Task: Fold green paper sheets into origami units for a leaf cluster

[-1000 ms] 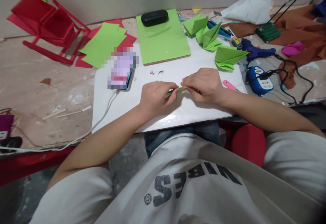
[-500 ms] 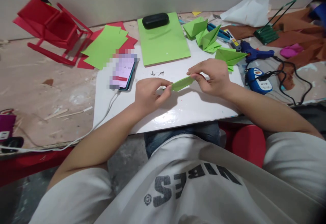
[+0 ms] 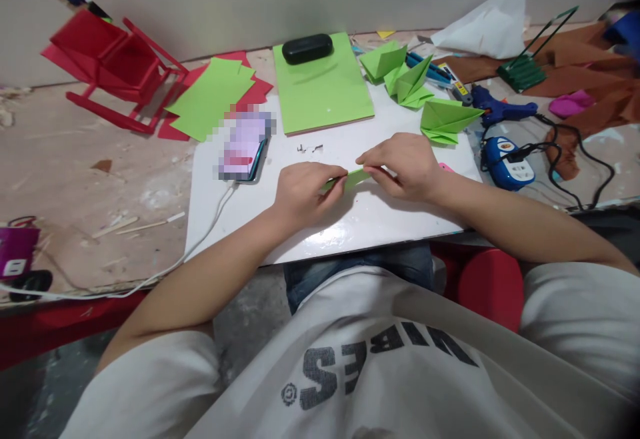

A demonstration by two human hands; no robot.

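Note:
A small folded green paper piece (image 3: 351, 178) lies low over the white board (image 3: 380, 216), pinched at both ends. My left hand (image 3: 303, 192) grips its left end with closed fingers. My right hand (image 3: 400, 164) grips its right end, fingers curled over it. Most of the paper is hidden under my fingers. Three folded green paper shapes (image 3: 440, 119) sit at the board's far right.
A phone (image 3: 245, 149) on a white cable lies at the board's left. Behind are a green sheet stack (image 3: 323, 89) with a black case (image 3: 307, 48), loose green sheets (image 3: 213, 96), a red model chair (image 3: 113, 66). A blue glue gun (image 3: 495, 109) and power strip (image 3: 507, 162) lie right.
Half a second ago the green piece was held up and showed more of its face. Now both hands have come closer together and lowered it toward the board.

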